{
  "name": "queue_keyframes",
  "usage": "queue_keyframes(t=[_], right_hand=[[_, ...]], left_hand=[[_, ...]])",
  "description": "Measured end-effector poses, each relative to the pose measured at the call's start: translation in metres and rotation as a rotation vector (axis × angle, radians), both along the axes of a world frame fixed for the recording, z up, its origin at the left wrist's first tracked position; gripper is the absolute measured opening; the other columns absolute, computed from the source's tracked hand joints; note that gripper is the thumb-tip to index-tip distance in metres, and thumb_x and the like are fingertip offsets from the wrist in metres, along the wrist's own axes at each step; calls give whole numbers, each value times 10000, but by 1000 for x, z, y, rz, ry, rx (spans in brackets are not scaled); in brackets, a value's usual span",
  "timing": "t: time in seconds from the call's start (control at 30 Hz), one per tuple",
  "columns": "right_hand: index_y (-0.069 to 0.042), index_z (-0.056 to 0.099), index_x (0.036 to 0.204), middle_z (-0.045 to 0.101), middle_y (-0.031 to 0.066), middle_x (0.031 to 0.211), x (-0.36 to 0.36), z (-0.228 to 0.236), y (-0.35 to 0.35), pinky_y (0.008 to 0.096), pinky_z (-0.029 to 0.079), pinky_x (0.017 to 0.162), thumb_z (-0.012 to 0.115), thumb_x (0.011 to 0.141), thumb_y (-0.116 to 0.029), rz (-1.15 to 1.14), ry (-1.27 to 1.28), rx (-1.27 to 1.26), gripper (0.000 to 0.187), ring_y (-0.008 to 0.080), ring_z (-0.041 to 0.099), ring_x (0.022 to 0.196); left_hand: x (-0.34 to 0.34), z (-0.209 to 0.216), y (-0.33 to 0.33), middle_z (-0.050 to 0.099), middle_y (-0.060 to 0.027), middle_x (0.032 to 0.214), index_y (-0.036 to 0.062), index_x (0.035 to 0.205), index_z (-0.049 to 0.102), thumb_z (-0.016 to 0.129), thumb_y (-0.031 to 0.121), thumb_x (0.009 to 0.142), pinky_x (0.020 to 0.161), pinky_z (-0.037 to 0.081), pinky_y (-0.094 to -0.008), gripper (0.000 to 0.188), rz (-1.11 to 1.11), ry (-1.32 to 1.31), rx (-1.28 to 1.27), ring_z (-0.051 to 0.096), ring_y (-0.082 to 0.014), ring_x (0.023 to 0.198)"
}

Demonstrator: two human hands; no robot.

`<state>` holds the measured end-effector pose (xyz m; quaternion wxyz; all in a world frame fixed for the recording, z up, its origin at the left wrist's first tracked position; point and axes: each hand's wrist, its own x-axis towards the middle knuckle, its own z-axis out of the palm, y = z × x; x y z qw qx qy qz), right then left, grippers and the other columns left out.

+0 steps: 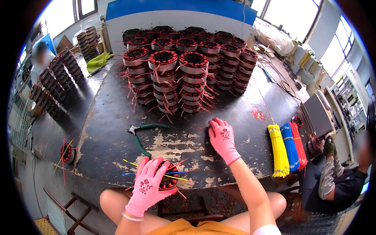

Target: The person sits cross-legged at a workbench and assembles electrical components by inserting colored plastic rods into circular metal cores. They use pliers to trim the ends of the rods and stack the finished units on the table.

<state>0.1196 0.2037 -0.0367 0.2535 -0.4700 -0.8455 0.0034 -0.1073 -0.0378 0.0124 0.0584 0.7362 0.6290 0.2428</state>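
While the pink-gloved left hand [147, 184] grips the wound motor stator [169, 181] at the near edge of the worn black workbench [109, 117], its fingers lie spread over the ring's left side with the thumb along the near side. The pink-gloved right hand [222, 137] is well apart, fingers bent down to the bench near a small red scrap [200, 128]; whether it pinches anything cannot be told.

Handling the stator well would mean steadying it by its outer body, without squashing the red windings, and keeping the protruding leads fanned out so that none gets trapped beneath the palm. Because the ring sits right at the edge, firm support matters.

The stator's open bore faces up toward the viewer, its central axis seemingly near upright, though the glove hides part. Its blue lead [181, 172] runs roughly left to right; yellow and red ones slant across.
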Motion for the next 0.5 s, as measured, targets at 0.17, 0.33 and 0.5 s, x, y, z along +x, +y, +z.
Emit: queue_keyframes(t=[0.17,0.33,0.5], right_hand=[[-107,656,1237,620,97,1342,13,-8,14,474,429,1063,584,899,-67,140,-36,-11,348,314,556,1266],[-94,664,1210,644,97,1314,1,-10,2,448,432,1084,558,875,-32,417,-28,58,357,304,578,1261],[-100,702,1093,706,108,1145,32,38,-101,421,540,930,613,894,-98,629,37,-337,218,315,675,1057]], left_hand=[[1,1,-2,516,-160,1400,84,1381,550,885,396,666,1194,302,-552,849,13,3,-12,473,-361,1333],[7,2,3,512,-163,1403,85,1395,531,887,379,664,1191,305,-554,865,-3,36,15,479,-373,1317],[0,4,-2,513,-172,1400,74,1379,544,885,366,659,1195,300,-555,849,16,20,12,479,-378,1323]])
